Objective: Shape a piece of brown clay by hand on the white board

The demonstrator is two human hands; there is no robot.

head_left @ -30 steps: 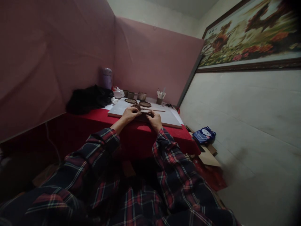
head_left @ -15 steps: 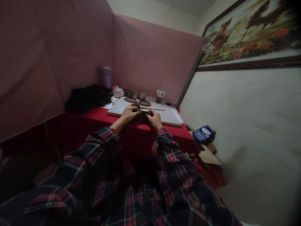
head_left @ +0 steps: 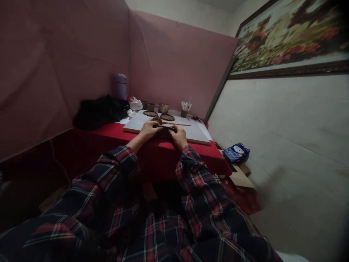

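Holding: left hand (head_left: 149,128) and right hand (head_left: 178,134) meet at the near edge of a white board (head_left: 197,135). Each grip is curled shut on an end of a dark brown piece (head_left: 164,130), though the dim, distant view hides the fingertips.
Piece: lies between the 2 hands, low at the board's front edge; whether it rests on the board or sits just above it cannot be told.
Handling: the stuff looks soft and would likely dent under lopsided pressure. An equal squeeze from both sides, with wrists low over the flat board, seems the sound way.
Stick: a thin wooden stick (head_left: 178,124) lies on the board just behind the hands, near enough for a knuckle to knock.
Discs: 2 flat brown discs (head_left: 150,113) (head_left: 167,117) and a small brown lump (head_left: 157,119) sit beyond the stick.
Back row: 2 cups (head_left: 150,107) (head_left: 164,108), a cup of tools (head_left: 185,112), a purple flask (head_left: 120,86) and a black bag (head_left: 99,111) crowd the far side of the red-covered surface (head_left: 109,131).
Floor: a blue packet (head_left: 236,152) rests on cardboard (head_left: 241,178) by the right wall, well apart from the hands.
Wall: a framed picture (head_left: 289,36) hangs at upper right.
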